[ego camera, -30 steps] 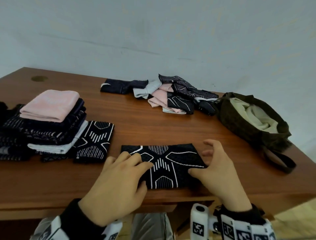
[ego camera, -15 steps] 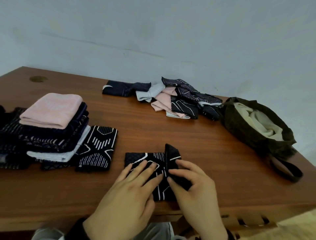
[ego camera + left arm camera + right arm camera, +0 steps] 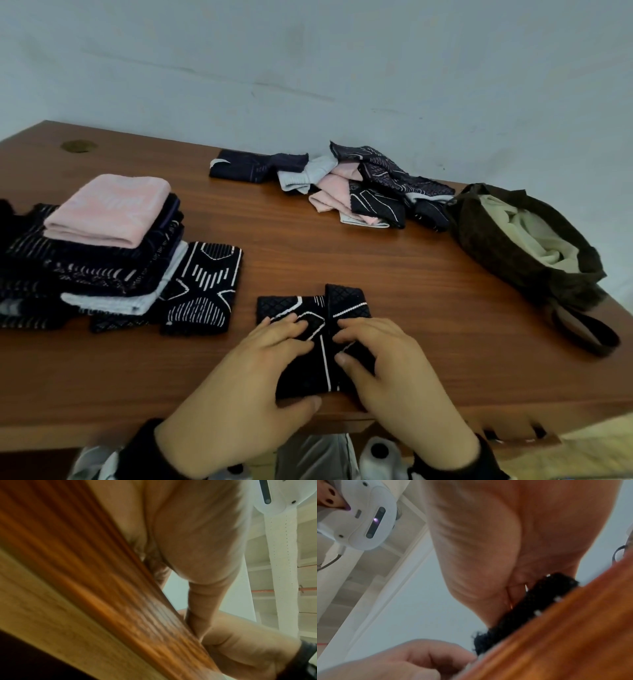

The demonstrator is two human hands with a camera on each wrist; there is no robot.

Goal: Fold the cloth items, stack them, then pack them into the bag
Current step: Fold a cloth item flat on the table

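Note:
A black cloth with white lines [image 3: 308, 308] lies at the table's near edge, its right flap folded over toward the middle. My left hand [image 3: 281, 337] presses flat on its left half. My right hand [image 3: 349, 346] holds the folded flap between curled fingers and thumb. In the right wrist view the same black cloth [image 3: 530, 608] sits on the table edge under my fingers. A stack of folded cloths [image 3: 113, 270] topped by a pink one [image 3: 109, 209] stands at the left. The dark brown bag [image 3: 486, 240] with cream lining lies open at the right.
A folded black patterned cloth [image 3: 202, 287] lies beside the stack. A heap of unfolded cloths [image 3: 363, 192] sits at the back near the wall. The bag's strap [image 3: 585, 334] trails toward the table's right edge. The wooden table [image 3: 394, 274] shows bare wood in the middle.
My right hand lifted the cloth's right end and folded it leftward over the middle, and now holds it down. My left hand stayed pressing on the left half.

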